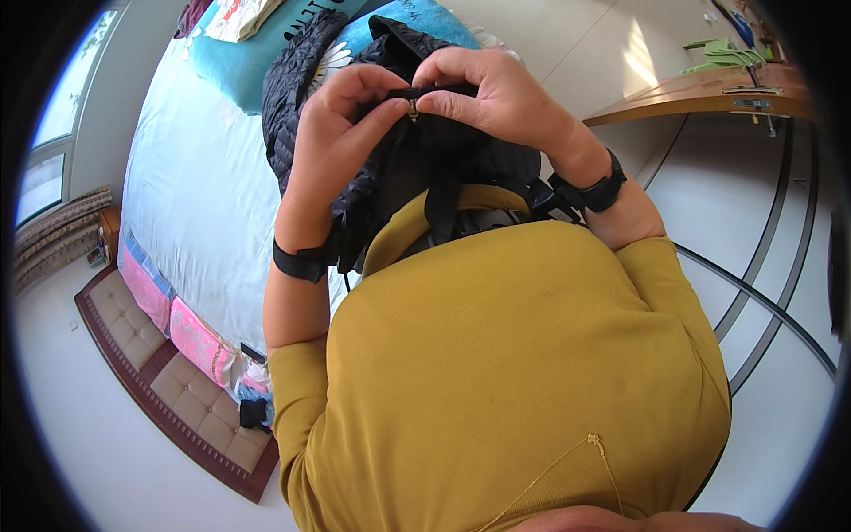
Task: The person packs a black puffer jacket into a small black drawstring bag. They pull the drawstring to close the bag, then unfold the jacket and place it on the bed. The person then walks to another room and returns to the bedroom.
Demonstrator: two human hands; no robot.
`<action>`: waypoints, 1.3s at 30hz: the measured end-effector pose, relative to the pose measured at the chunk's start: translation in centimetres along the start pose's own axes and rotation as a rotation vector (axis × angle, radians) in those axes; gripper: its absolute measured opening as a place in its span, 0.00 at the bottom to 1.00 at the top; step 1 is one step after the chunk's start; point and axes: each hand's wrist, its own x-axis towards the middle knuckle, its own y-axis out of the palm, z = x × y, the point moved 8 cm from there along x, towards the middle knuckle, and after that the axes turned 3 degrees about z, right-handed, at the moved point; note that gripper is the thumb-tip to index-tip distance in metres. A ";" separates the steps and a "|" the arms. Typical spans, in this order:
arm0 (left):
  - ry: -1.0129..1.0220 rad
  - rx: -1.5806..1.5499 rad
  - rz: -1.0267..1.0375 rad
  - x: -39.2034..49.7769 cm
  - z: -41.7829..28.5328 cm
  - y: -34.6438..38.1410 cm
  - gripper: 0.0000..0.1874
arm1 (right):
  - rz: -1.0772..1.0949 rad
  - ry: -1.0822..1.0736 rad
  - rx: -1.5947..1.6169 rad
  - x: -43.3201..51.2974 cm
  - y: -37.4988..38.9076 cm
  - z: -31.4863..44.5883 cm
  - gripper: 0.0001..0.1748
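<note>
A black quilted jacket (279,100) lies bunched before me, partly on the bed's near side. My left hand (352,116) and my right hand (485,93) meet above it, their thumbs and fingers pinching a black edge of cloth on both sides of a small metal zipper pull (413,108). The fingertips nearly touch at the zipper. Whether the zipper is joined or closed cannot be told. Under my hands hangs more black fabric, and a black strap crosses the hem of my mustard top. Each of my wrists wears a black band.
The bed with a pale blue sheet (199,173) stretches to the left. Folded blue blankets (233,60) lie at its far end, pink pillows (199,339) by the padded headboard (193,392). At the right are a wooden door edge (705,93) and white wardrobe panels (718,179).
</note>
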 end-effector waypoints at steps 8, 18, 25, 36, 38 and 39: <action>0.261 0.446 -0.192 0.5 -2.0 0.0 0.06 | 0.078 0.097 0.017 0.1 0.4 -2.6 0.12; -0.197 0.153 -0.194 0.0 3.5 1.0 0.16 | -0.126 0.135 0.135 0.2 -0.6 -5.2 0.10; -0.343 -0.276 -0.162 0.5 6.5 1.8 0.16 | -0.139 0.066 0.010 0.1 -1.0 -4.2 0.09; 0.032 0.423 -0.217 0.7 3.2 1.6 0.11 | -0.017 0.133 -0.148 0.6 0.3 -5.8 0.16; 0.084 0.330 -0.175 1.1 3.1 2.1 0.12 | 0.032 0.135 -0.138 1.0 0.5 -6.3 0.19; 0.071 0.341 -0.173 1.3 3.3 2.2 0.12 | 0.021 0.123 -0.089 1.2 0.4 -6.5 0.21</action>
